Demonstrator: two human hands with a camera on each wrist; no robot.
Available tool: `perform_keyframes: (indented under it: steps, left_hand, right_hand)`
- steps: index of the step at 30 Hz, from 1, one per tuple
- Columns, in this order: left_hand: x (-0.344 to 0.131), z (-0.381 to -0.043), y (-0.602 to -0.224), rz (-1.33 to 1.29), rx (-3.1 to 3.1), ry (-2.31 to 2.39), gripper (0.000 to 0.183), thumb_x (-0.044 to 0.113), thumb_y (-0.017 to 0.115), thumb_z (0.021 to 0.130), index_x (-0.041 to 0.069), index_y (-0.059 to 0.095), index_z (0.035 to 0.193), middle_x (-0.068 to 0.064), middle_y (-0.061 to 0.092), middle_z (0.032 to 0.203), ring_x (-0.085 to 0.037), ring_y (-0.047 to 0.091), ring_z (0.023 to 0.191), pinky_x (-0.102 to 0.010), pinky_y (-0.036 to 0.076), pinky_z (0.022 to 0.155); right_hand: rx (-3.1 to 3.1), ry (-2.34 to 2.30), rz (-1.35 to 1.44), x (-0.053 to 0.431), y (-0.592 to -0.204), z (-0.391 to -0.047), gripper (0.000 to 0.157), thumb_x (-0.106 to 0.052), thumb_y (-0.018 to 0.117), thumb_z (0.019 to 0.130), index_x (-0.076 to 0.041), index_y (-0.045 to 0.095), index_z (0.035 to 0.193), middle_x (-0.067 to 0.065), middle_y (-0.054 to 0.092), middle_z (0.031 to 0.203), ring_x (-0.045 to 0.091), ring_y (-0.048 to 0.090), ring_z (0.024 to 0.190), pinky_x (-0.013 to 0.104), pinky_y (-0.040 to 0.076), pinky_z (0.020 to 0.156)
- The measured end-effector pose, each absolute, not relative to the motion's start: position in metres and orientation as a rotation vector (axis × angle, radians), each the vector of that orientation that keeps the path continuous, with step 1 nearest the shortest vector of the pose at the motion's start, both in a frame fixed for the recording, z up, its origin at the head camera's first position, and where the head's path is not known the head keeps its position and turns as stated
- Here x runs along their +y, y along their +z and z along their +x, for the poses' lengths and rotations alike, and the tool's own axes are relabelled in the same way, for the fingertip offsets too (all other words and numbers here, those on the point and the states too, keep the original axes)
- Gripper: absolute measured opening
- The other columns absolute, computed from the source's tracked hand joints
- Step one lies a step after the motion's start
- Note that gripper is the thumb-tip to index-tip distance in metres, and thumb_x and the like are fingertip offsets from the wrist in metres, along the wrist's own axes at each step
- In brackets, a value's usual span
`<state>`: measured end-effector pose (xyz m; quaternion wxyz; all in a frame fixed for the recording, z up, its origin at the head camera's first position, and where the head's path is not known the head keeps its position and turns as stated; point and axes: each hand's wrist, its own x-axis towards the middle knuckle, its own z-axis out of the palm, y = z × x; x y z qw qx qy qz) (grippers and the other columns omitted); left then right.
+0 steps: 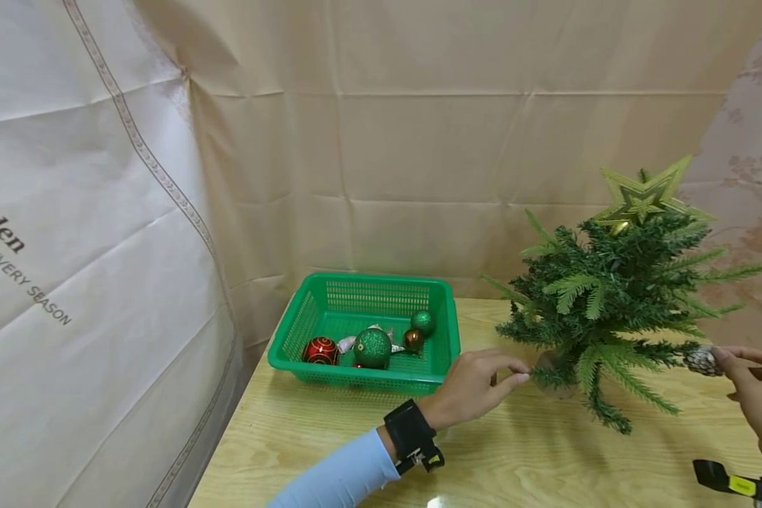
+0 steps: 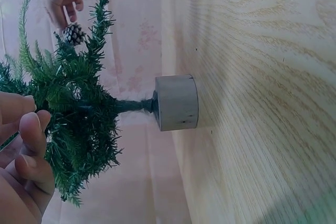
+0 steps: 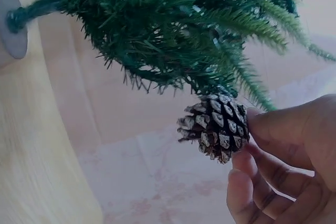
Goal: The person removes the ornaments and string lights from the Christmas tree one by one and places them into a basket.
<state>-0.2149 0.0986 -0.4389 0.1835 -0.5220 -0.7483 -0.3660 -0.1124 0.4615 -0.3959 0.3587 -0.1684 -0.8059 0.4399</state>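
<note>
A small artificial Christmas tree (image 1: pixel 603 303) with a gold star (image 1: pixel 648 197) on top stands at the right of the table. My right hand (image 1: pixel 758 388) pinches a white-tipped pine cone (image 3: pixel 218 127) between thumb and fingers, at the end of a right-hand branch. On the tree's left side, my left hand (image 1: pixel 476 388) has its thumb and index finger together at the tip of a low branch (image 1: pixel 549 375). The left wrist view shows these fingers close up, in front of the greenery, with the tree's round base (image 2: pixel 177 102) beyond.
A green plastic basket (image 1: pixel 447 317) sits left of the tree. In it lie a red ball ornament (image 1: pixel 321 351), a large green glitter ball (image 1: pixel 372 348), a smaller green ball (image 1: pixel 422 322) and a brown ball (image 1: pixel 413 339). Creased cloth (image 1: pixel 432 155) hangs behind the wooden table (image 1: pixel 279 430).
</note>
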Motion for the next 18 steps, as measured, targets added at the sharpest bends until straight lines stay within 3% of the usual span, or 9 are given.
perform_keyframes:
  steps: [3, 7, 10, 13, 16, 18]
  left_hand:
    - [0.099, -0.215, -0.439, -1.468, -2.115, -1.032, 0.018, 0.022, 0.062, 0.106, 0.015, 0.075, 0.117, 0.006, 0.073, 0.106, 0.007, 0.043, 0.063, -0.007, 0.035, 0.061]
    - [0.098, -0.215, -0.439, -1.47, -2.123, -1.035, 0.019, 0.023, 0.062, 0.106, 0.015, 0.075, 0.117, 0.005, 0.073, 0.105, 0.008, 0.042, 0.062, -0.007, 0.035, 0.06]
    - [0.098, -0.215, -0.439, -1.477, -2.13, -1.063, 0.018, 0.023, 0.063, 0.106, 0.014, 0.075, 0.116, 0.004, 0.073, 0.105, 0.007, 0.041, 0.061, -0.008, 0.035, 0.06]
    - [0.098, -0.214, -0.438, -1.476, -2.128, -1.071, 0.018, 0.022, 0.063, 0.106, 0.014, 0.075, 0.116, 0.003, 0.073, 0.104, 0.007, 0.042, 0.061, -0.008, 0.034, 0.06]
    - [0.098, -0.213, -0.437, -1.467, -2.123, -1.025, 0.018, 0.023, 0.062, 0.106, 0.015, 0.075, 0.115, 0.005, 0.073, 0.104, 0.008, 0.042, 0.061, -0.007, 0.035, 0.06]
    - [0.097, -0.212, -0.437, -1.468, -2.12, -1.028, 0.017, 0.022, 0.062, 0.106, 0.014, 0.075, 0.115, 0.005, 0.073, 0.104, 0.007, 0.042, 0.061, -0.007, 0.035, 0.06]
  right_hand:
    - [-2.143, 1.066, -0.425, 0.459, -0.39, -0.111, 0.042, -0.01, 0.058, 0.106, -0.049, 0.058, 0.089, -0.036, 0.049, 0.075, -0.013, 0.046, 0.063, 0.013, 0.038, 0.05]
    - [-2.158, 0.907, -0.518, 0.453, -0.383, -0.111, 0.016, -0.014, 0.058, 0.106, -0.012, 0.07, 0.094, -0.036, 0.04, 0.075, -0.012, 0.039, 0.061, 0.014, 0.033, 0.054]
    - [-2.091, 0.818, -0.549, 0.451, -0.381, -0.111, 0.024, -0.013, 0.059, 0.105, 0.008, 0.064, 0.097, -0.038, 0.037, 0.071, -0.012, 0.035, 0.057, 0.015, 0.028, 0.054]
    - [-2.037, 0.809, -0.484, 0.45, -0.382, -0.109, 0.018, -0.014, 0.06, 0.105, -0.016, 0.066, 0.089, -0.042, 0.039, 0.074, -0.014, 0.033, 0.057, 0.014, 0.025, 0.056]
    - [-2.002, 0.849, -0.418, 0.451, -0.384, -0.108, 0.041, -0.009, 0.06, 0.104, -0.044, 0.057, 0.084, -0.045, 0.042, 0.081, -0.016, 0.034, 0.055, 0.012, 0.025, 0.056]
    - [-2.008, 0.906, -0.404, 0.452, -0.385, -0.107, 0.051, -0.004, 0.059, 0.103, -0.049, 0.054, 0.081, -0.043, 0.044, 0.084, -0.013, 0.035, 0.052, 0.013, 0.025, 0.054]
